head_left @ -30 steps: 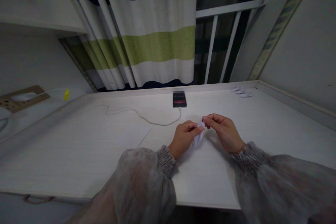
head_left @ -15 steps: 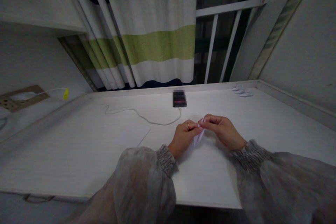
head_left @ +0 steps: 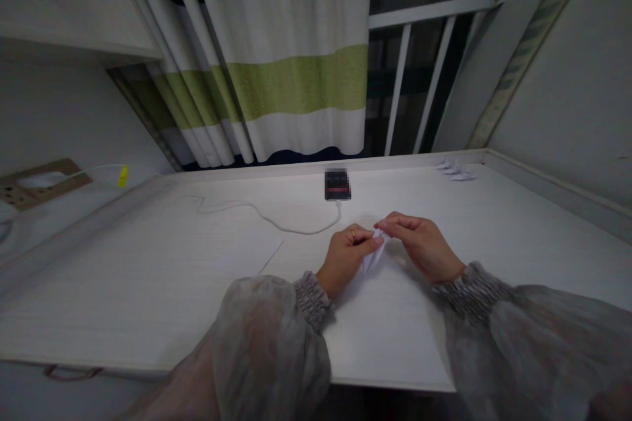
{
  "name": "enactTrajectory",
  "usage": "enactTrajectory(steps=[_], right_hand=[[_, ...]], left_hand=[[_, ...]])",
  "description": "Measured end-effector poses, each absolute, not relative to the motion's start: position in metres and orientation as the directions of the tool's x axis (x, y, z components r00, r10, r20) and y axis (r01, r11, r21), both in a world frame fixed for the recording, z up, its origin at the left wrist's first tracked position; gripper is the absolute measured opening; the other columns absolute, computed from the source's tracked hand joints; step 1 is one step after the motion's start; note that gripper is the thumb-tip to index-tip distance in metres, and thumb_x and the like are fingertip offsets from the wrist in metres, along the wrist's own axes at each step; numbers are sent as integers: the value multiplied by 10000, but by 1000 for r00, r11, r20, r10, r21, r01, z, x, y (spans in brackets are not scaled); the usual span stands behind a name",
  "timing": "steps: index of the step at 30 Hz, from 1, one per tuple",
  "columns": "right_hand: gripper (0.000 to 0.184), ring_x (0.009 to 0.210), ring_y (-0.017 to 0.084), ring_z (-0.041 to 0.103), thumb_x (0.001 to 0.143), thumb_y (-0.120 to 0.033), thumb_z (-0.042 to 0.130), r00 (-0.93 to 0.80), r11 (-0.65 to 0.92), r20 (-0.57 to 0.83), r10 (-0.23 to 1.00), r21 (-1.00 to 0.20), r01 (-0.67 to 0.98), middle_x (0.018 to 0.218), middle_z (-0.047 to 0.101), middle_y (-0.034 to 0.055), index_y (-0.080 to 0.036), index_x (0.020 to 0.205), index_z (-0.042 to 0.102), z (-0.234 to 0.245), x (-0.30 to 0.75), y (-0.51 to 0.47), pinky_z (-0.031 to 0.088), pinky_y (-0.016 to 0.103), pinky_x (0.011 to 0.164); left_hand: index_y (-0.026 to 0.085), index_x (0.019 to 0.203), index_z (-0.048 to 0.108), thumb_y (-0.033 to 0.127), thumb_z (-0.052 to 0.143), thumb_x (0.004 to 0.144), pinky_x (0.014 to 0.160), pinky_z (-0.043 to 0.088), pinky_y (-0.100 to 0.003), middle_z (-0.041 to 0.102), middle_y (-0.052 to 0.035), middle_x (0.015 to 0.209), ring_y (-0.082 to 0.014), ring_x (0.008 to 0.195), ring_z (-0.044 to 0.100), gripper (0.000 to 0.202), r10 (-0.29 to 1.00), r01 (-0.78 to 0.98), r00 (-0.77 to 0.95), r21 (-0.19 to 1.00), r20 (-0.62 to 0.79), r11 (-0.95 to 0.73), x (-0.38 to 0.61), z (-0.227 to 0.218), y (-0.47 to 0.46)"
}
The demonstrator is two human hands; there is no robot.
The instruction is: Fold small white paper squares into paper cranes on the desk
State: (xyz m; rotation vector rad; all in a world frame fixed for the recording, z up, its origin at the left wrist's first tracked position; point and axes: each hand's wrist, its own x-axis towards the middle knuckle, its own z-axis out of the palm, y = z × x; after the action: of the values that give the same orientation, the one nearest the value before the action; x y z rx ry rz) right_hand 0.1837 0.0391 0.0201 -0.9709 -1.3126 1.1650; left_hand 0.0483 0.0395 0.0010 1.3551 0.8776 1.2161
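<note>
A small folded piece of white paper [head_left: 374, 258] is held above the white desk, its pointed end hanging down. My left hand [head_left: 345, 253], with a ring on one finger, is closed and pinches the paper near its top between thumb and fingers. My right hand [head_left: 419, 242] is closed too, its thumb and fingertips pressed together at the paper's upper tip. The fingers partly hide the top folds.
A flat white sheet [head_left: 251, 253] lies left of my hands. Behind them a dark, pixelated device [head_left: 338, 184] is joined to a white cable [head_left: 291, 231]. Several folded paper pieces [head_left: 457, 171] sit in the far right corner. A curtain [head_left: 296, 85] hangs behind the desk [head_left: 123, 289].
My right fingertips have shifted slightly up and left at the paper's top, showing more of its upper folds. My left hand keeps its pinch nearly in place.
</note>
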Motion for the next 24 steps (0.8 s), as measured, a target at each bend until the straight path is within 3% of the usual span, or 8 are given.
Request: enactTrajectory(steps=[7,15,20,24], right_hand=[[100,691,125,494,638,-269,632,-50,250,253,966,-966,-64,658,555,-13,-189,579,641,20,184,39,364,273,706],[283,723,143,513,687,-327,583,-35,315,314,949,-948,37,668,570,6,-176,458,516,22,183,40,359,281,719],[270,708,128,491,713,-414,550,6,298,299,954,-951,81,711,569,8,-173,605,602,22,185,40,366,263,679],[280,657,115,493,611,-424,651,-93,179,172,981,-981,75,711,585,1,-167,711,607,21,183,39,382,248,617]], left_hand=[[151,601,652,243,648,623,583,320,-233,483,19,621,-77,589,429,95,957,-133,230,980,176,-148,50,3,38],[137,584,628,235,631,631,544,307,-221,467,26,597,-68,550,405,108,958,-61,234,986,167,-158,49,4,39],[130,596,602,256,626,634,521,306,-211,464,36,567,-62,519,395,134,972,-49,192,991,133,-126,50,1,41],[128,625,593,289,640,622,535,333,-206,505,35,555,-65,520,421,168,987,-153,97,982,128,-112,50,-1,44]])
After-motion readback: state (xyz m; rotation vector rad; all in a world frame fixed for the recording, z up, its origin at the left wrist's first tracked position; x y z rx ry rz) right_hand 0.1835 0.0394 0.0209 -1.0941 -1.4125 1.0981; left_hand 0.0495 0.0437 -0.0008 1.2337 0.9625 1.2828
